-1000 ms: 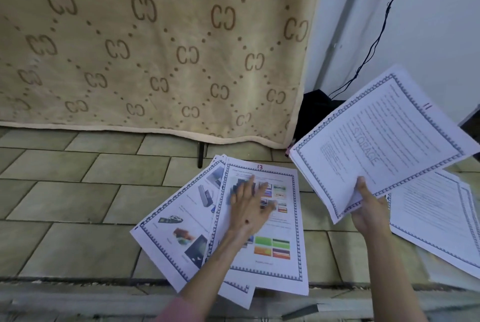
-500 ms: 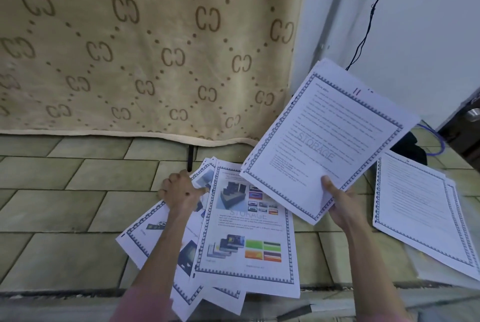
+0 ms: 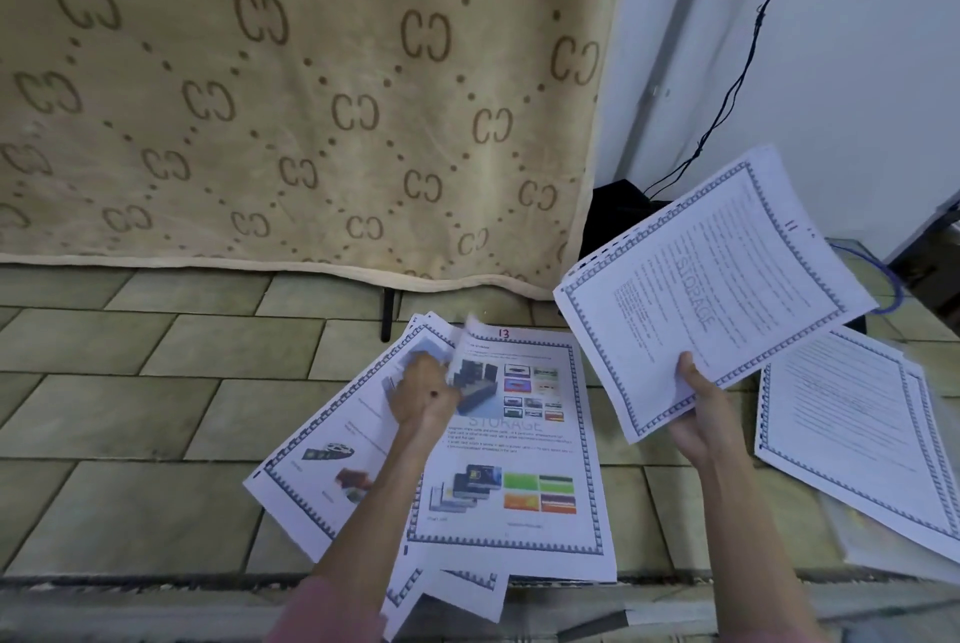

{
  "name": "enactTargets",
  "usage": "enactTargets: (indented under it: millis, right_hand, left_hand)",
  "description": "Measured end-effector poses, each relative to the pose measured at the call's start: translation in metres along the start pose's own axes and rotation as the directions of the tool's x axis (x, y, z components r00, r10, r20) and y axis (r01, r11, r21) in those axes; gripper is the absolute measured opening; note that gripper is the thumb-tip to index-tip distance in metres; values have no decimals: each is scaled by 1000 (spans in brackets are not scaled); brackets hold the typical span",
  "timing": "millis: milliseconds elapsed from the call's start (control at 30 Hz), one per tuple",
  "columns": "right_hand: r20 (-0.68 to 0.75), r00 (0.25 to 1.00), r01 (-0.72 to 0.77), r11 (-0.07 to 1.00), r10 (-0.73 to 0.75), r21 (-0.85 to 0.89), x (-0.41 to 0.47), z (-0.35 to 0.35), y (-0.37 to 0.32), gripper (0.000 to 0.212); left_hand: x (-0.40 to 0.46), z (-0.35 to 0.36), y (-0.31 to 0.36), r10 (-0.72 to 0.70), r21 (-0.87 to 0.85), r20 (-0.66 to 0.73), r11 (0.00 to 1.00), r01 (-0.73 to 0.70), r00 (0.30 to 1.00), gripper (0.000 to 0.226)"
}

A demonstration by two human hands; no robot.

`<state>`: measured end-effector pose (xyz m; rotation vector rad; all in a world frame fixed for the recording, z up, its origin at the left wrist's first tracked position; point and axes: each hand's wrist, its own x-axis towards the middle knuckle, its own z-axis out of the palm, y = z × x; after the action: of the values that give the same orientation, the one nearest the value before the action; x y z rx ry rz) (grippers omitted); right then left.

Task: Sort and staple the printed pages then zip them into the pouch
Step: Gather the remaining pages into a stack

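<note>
Several printed pages with blue borders lie fanned on the tiled floor. The top one, page 13 [image 3: 524, 455], shows colour pictures and the word STORAGE. My left hand [image 3: 423, 395] pinches its upper left corner, which curls up off the sheets below. A picture page [image 3: 322, 440] sticks out to the left under it. My right hand [image 3: 698, 411] grips the lower edge of a held sheaf of text pages [image 3: 711, 289], raised and tilted, with 11 written at its top. No stapler or pouch is recognisable.
Another pile of text pages [image 3: 852, 434] lies on the floor at the right. A beige patterned blanket [image 3: 291, 91] hangs behind. A black cable [image 3: 748, 65] runs down the white wall to a dark object [image 3: 613, 216]. A grey strip [image 3: 592, 627] lies at the bottom edge.
My left hand has moved back right from the left pages and taken hold of page 13's upper left corner, lifting it. The sheaf in my right hand has swung further right.
</note>
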<state>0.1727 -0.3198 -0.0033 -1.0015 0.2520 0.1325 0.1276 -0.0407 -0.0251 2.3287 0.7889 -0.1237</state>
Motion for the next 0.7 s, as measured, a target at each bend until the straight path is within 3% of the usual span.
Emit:
enactTargets:
  millis: [67,133,200,267,333,467,500,567,633,700]
  right_hand:
    - [37,999,-30,999,31,-13,-3,0,1,22]
    - [62,997,-54,998,56,-40,-2,-3,2,24]
    - [74,994,-78,993,85,-90,-2,-5,4,28]
    - [96,988,-101,981,118,-168,-3,-7,5,36]
    - [135,982,-103,977,129,-184,-3,-5,4,40]
    - [178,983,-12,992,35,-129,4,-1,-6,31]
    - [167,986,29,994,-12,-102,5,-2,-10,34]
    - [130,989,80,995,-71,-64,6,-7,-19,44]
    - [67,994,87,995,-84,-40,4,-13,-24,54]
    - [56,996,72,997,-72,-6,3,-21,-24,48]
  left_hand:
    - [5,-5,5,78,-181,-46,980,-85,996,19]
    - [9,-16,15,206,-405,-52,890,-209,977,7]
    - [6,-31,34,345,-596,2,754,-276,939,10]
    - [-3,-46,57,472,-651,67,688,-320,879,31]
    - [-14,-60,81,550,-680,93,644,-351,830,33]
    - [-24,-85,107,623,-850,297,517,-97,723,39]
    - [-19,-90,105,616,-852,316,519,-71,721,43]
    - [-2,-98,88,493,-755,208,630,-182,845,41]
    - [23,-94,52,322,-397,31,873,-284,946,35]
    - [39,-84,9,127,-41,87,992,-123,988,32]
